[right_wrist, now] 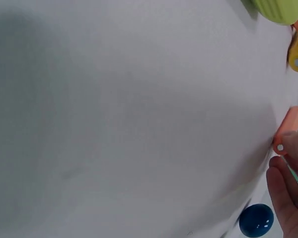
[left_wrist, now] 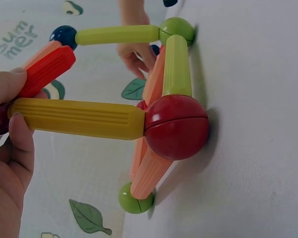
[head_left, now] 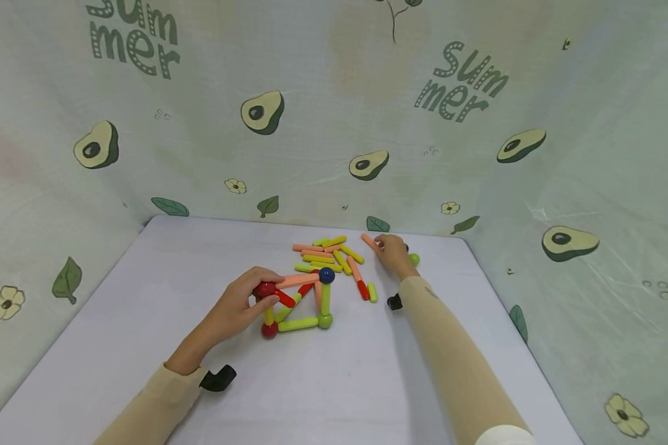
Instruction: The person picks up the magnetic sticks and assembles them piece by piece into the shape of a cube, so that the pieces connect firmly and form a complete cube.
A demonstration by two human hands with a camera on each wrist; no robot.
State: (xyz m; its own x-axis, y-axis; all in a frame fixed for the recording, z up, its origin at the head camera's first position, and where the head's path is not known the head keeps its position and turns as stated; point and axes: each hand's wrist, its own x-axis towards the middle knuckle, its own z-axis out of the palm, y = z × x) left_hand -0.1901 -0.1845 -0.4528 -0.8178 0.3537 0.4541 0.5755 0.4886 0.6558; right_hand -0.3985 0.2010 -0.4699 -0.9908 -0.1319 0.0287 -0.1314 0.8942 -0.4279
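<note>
My left hand (head_left: 239,304) grips a red ball (head_left: 265,288) at an upper corner of a ball-and-stick frame. A short red stick (left_wrist: 47,72) juts from that corner beside the fingers, and a yellow stick (left_wrist: 79,118) runs down to a lower red ball (left_wrist: 176,128). From the held ball, an orange stick (head_left: 297,280) reaches towards a blue ball (head_left: 326,275), which tops a green upright. Light green sticks and a green ball (head_left: 325,321) form part of the base. At the far right, my right hand (head_left: 394,254) pinches a loose orange stick (right_wrist: 290,123) near one end.
Several loose yellow, orange and green sticks (head_left: 342,262) lie behind the frame. A red-and-orange pair (head_left: 363,289) and a short green stick (head_left: 372,293) are to its right. Near the right hand sit a green ball (head_left: 415,259) and a dark blue ball (right_wrist: 256,220). Printed cloth (head_left: 312,198) walls the table.
</note>
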